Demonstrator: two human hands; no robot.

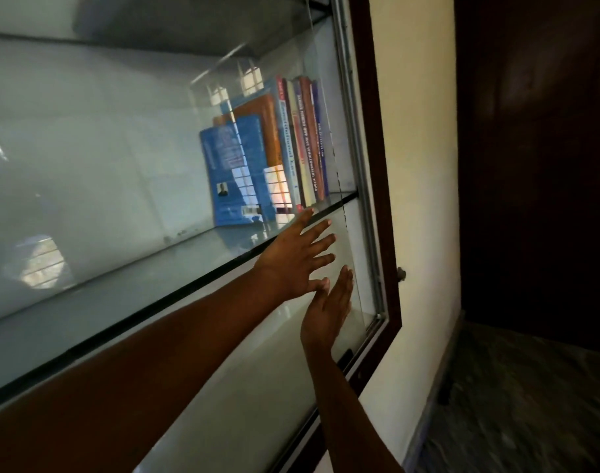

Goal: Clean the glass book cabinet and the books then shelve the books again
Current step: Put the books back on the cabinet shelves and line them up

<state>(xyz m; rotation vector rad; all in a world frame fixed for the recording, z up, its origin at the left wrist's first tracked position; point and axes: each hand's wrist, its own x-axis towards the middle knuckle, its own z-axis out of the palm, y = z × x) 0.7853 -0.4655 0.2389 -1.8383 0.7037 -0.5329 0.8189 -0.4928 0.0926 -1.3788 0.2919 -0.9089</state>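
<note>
While pressing flat against the glass door (128,172) near its right edge: left hand (293,259) with fingers spread, right hand (329,310) just below with fingers together. Books (281,151) upright at the shelf's (121,286) right end, behind the glass.

The books (291,148) stand in a row at the right end of the shelf (138,268), inside the cabinet and behind its glass pane (121,165); the leftmost book leans against the others. In front of the pane, near its right edge, the left hand (295,257) lies across the shelf's front edge, just below the books. The right hand (329,312) sits just below and to the right of it, under shelf level. The frame (377,148) borders the pane on the right, with a knob (401,274) on its outer edge. The wall (418,165) lies right of the frame, and the floor (530,404) below.
</note>
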